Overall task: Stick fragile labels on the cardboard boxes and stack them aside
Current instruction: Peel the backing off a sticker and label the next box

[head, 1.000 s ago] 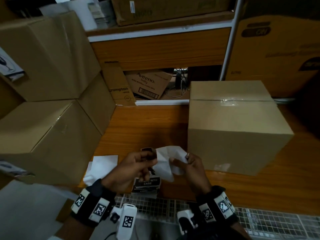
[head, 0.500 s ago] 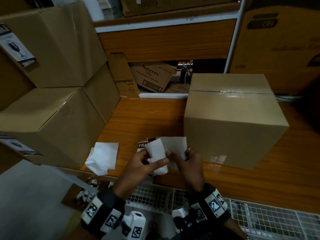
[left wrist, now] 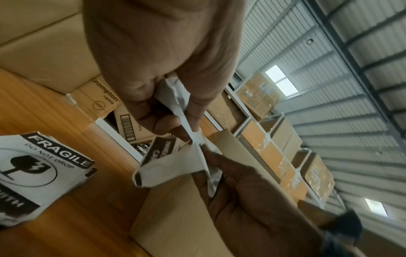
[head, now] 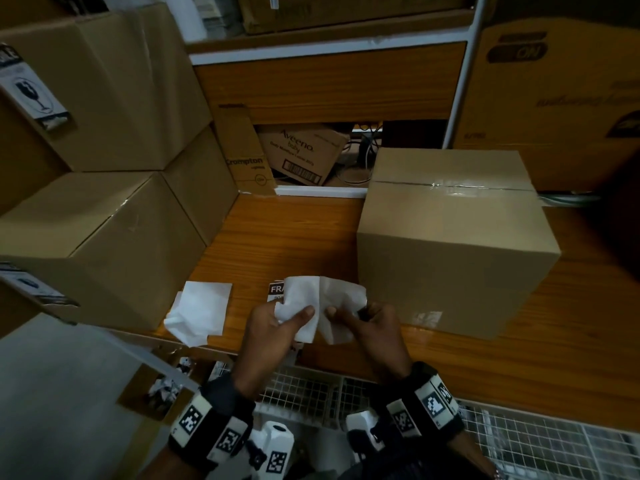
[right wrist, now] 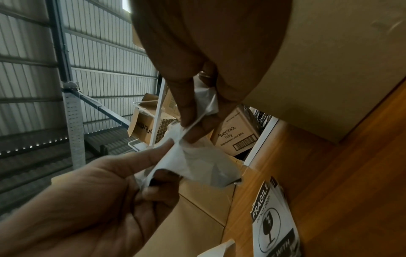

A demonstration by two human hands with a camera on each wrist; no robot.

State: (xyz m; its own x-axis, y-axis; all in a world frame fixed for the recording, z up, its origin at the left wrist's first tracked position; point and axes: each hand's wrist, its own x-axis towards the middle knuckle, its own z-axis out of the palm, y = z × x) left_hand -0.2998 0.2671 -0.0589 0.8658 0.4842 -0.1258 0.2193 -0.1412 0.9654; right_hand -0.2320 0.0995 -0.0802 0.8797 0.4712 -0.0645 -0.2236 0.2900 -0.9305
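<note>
Low centre of the head view: your left hand (head: 273,323) and right hand (head: 370,323) meet over the near edge of the wooden table (head: 284,237). Both pinch one fragile label (head: 322,299), thumb against fingertips, at adjoining edges. Left wrist view: the sheet is splitting into two layers between the hands, a printed black-and-white part (left wrist: 162,151) curling away from plain white backing. Which hand has which layer: cannot tell.

Beneath the hands, flat on the table: a stack of labels (left wrist: 41,173), top one reading FRAGILE, DO NOT DROP, with a broken-glass symbol. Just left of it in the head view, loose white backing sheets (head: 201,313) near the table edge.

Right of centre: sealed cardboard box (head: 450,244), clear tape across its top, standing on the table just beyond your right hand. No label visible on the faces shown.

Left of frame: two stacked boxes (head: 104,168), each with a label on its left face.
</note>
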